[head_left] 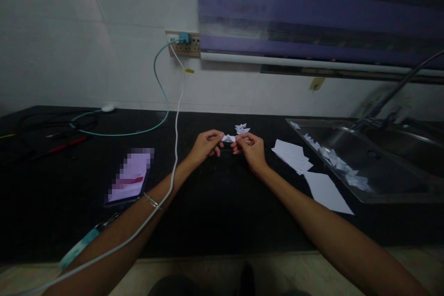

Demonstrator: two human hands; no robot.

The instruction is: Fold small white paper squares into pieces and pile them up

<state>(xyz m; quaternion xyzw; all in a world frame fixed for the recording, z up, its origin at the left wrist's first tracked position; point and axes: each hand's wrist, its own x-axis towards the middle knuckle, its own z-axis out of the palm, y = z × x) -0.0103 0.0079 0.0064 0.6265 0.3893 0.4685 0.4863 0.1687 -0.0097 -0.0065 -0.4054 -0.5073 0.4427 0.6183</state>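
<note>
A small folded piece of white paper (228, 138) is stretched between my two hands above the black counter. My left hand (207, 145) pinches its left end between thumb and fingers. At its right end, my right hand (250, 148) grips it the same way. Just behind my right hand lie a few folded paper pieces (242, 128) with pointed tips. To the right of that hand rest flat white paper sheets (293, 155), loosely stacked, and a larger white sheet (328, 192) nearer to me.
A steel sink (381, 162) with a faucet (378, 106) is on the right, folded paper pieces (338, 162) lined along its edge. At left lie a phone (130, 175), a red pen (67, 144) and cables. A white cable (176, 134) runs across my left forearm from the wall socket (185, 46).
</note>
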